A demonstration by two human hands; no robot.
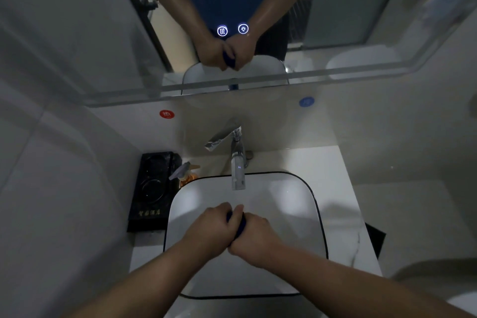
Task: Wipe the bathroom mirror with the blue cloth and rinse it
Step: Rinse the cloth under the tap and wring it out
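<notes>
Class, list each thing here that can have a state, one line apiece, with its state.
blue cloth: bunched, gripped over the basin
left hand: grips the cloth
right hand: grips the cloth
faucet: no stream visible
mirror buttons: both lit
soap bottle: upright beside basin

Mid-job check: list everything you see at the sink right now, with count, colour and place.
mirror: one, silvery, on the wall above the counter
lit buttons: two, white-blue, low on the mirror
red sticker: one, wall, left of faucet
blue sticker: one, wall, right of faucet
faucet: one, chrome, behind the sink
sink: one, white, black rim, on the counter
counter: one, white
tray: one, black, left of sink
soap bottle: one, amber, grey pump, between tray and sink
cloth: one, blue, bunched over the sink
left hand: grips the cloth
right hand: grips the cloth
</notes>
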